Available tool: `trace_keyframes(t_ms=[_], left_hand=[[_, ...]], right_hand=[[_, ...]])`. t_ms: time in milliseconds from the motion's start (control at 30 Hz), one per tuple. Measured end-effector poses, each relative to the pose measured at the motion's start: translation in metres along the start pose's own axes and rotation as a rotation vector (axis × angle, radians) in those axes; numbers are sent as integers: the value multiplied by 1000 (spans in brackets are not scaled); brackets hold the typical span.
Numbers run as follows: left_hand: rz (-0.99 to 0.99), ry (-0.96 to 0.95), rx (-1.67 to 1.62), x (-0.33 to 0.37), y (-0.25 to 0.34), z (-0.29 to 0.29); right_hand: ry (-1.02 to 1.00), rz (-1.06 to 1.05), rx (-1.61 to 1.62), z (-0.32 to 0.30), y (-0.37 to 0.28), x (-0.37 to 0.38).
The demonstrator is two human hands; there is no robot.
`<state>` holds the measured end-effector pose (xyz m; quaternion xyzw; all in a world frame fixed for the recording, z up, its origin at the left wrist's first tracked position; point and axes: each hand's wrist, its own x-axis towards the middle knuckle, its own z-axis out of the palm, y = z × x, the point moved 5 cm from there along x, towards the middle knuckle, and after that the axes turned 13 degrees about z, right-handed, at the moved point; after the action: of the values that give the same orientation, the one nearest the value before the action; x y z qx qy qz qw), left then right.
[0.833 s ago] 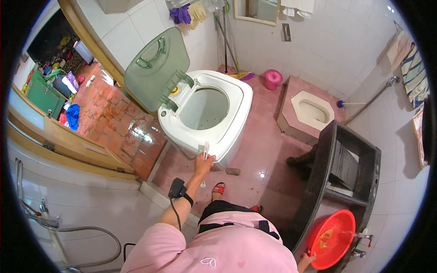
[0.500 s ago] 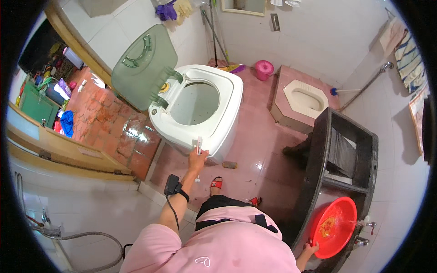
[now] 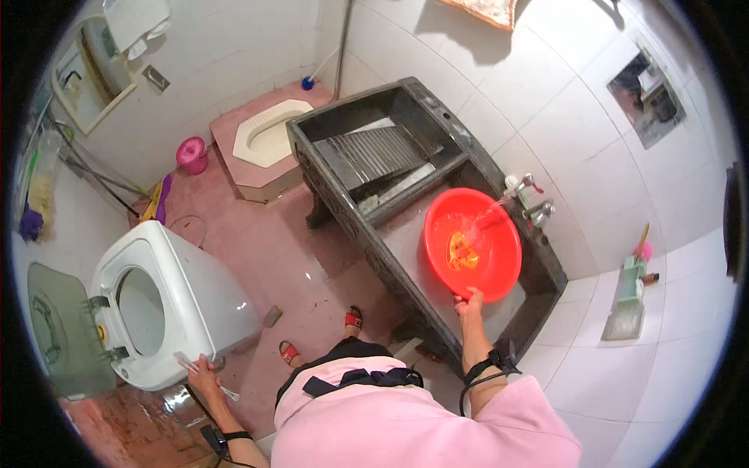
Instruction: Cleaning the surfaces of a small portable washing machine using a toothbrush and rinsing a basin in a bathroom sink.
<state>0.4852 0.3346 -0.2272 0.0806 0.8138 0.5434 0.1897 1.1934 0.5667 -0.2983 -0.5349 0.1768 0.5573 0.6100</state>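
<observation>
I judge filling the step in hand: water (image 3: 491, 212) enters the red basin (image 3: 509, 267) at three o'clock, the right hand (image 3: 469, 303) gripping its rim, next calling for steadiness, the left hand (image 3: 204, 379) clasping a pale slender implement (image 3: 186, 361) at eight o'clock.

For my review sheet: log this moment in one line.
left grip: holds pale slim item; right grip: on red basin rim; tap: running into basin

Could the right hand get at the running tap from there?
Probably yes: the right hand would have to leave the rim of the red basin, but nothing seems to block the way around the basin's right side to the running tap.
</observation>
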Motion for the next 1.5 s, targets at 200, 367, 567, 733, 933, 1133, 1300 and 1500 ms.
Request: trace_keyframes(t_ms=[200, 367, 567, 733, 933, 1133, 1300, 1500], left_hand=[[34, -47, 80, -5, 8, 10], [31, 2, 5, -6, 6, 2], [15, -38, 25, -3, 6, 3], [17, -30, -14, -9, 12, 3], [-24, 12, 7, -6, 4, 4], [37, -14, -51, -3, 1, 0], [40, -78, -68, 0, 2, 8], [54, -43, -1, -4, 7, 2]], right_hand=[[-42, 53, -38, -9, -10, 13], [-13, 61, -9, -9, -2, 12], [29, 115, -47, -12, -4, 9], [79, 69, -45, -11, -5, 11], [33, 95, -49, -12, -6, 20], [-21, 107, -25, -5, 4, 19], [-56, 64, -4, -5, 1, 3], [481, -22, -508, -13, -36, -67]])
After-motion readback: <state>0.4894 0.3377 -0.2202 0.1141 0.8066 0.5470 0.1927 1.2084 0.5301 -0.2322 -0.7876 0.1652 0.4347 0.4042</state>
